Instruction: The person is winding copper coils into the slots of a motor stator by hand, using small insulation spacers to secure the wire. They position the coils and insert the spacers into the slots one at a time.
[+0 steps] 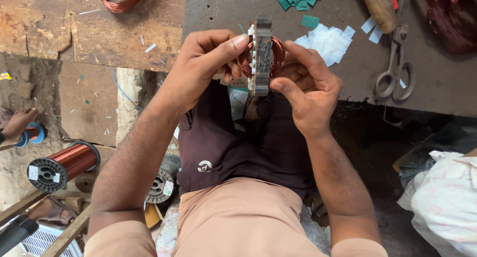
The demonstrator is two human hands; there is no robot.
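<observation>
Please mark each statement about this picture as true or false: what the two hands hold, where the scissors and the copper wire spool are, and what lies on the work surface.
1. Both hands hold a metal core wound with copper wire. True: the left hand and right hand grip the metal core from either side.
2. The scissors are in the right hand. False: the scissors lie on the dark work surface, untouched.
3. A copper wire spool lies on the floor at the left. True: the copper wire spool lies on its side.
4. Red paper pieces lie beside the core. False: the paper pieces there are white; green ones lie further up.
</observation>
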